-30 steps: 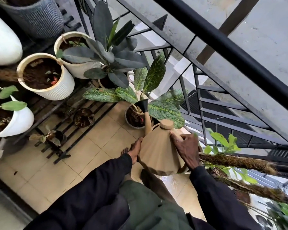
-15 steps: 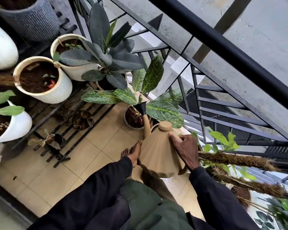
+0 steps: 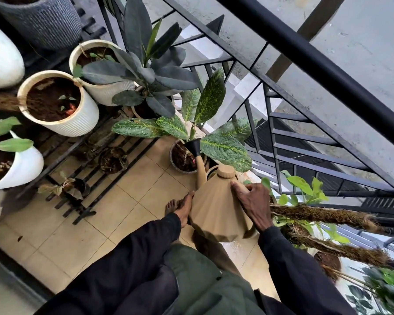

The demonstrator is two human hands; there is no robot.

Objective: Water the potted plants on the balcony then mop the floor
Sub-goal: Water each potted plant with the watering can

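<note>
**Watering can tipped over a speckled-leaf pot**

On the head camera I see the tan watering can (image 3: 216, 214) between both hands. The right hand (image 3: 253, 205) curls round its handle, and the left hand (image 3: 187, 208) lies straight-fingered against its side. Its black spout (image 3: 194, 147) hangs over the soil in a dark pot (image 3: 173, 159). A white ribbed pot (image 3: 77, 126) holds soil and seedlings. Beige floor tiles (image 3: 66, 235) meet a black railing (image 3: 328, 78).

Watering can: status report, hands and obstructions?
Handle gripped by right hand; left hand flat against watering can side. Tipped, spout over floor pot. Nearby spotted leaves crowd spout, not blocking.
</note>
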